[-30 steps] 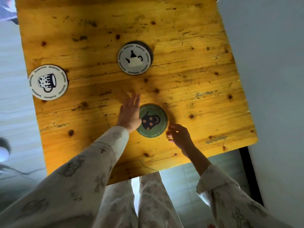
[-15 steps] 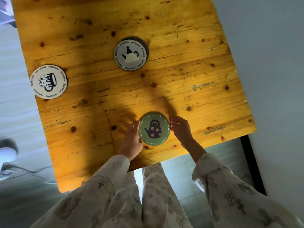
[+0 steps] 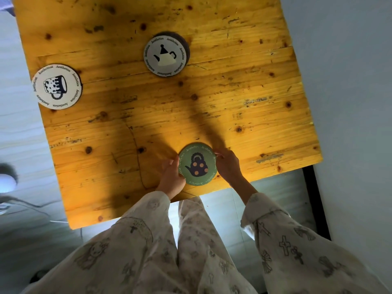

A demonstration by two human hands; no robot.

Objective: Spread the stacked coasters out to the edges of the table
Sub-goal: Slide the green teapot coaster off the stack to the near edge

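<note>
On the wooden tabletop (image 3: 244,115), both hands, left hand (image 3: 171,177) and right hand (image 3: 228,166), pinch the green coaster (image 3: 197,164) near the front edge; pushed further, it could slide off.

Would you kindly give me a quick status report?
Both hands, left, right, flank green coaster near the table edge. Remaining stack mid-table. Path clear.
</note>
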